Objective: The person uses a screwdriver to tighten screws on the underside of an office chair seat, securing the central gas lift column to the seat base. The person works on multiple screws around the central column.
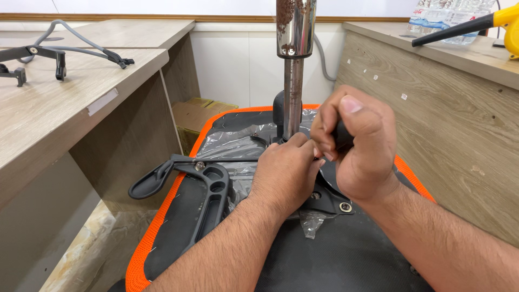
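An upturned office chair seat (335, 254), black underneath with an orange mesh edge, lies low in the middle of the view, and its chrome gas-lift column (293, 81) stands up at 12 o'clock from the black mechanism plate (330, 201). The right hand (354, 148) is clenched in a fist around a black tool handle (341, 135) just right of the column's foot; the left hand (286, 173) is curled down against the plate beside it, its fingertips hidden, so I cannot tell whether it pinches anything. Judging from this, the tool could slip off whatever it bears on and drive the right knuckles into the column or the left fingers, since both hands sit touching. The loose clear plastic wrap (311, 220) under the plate could snag. The black armrest (208, 200) at 9 o'clock rests loosely and might shift. A brown cardboard box (197, 116) sits on the floor at 10 o'clock; a white blank label strip (102, 101) marks the left worktop (54, 119) edge; shrink-wrapped water bottles (448, 16) with blue bands stand at 1 o'clock beside a yellow blower (476, 24).
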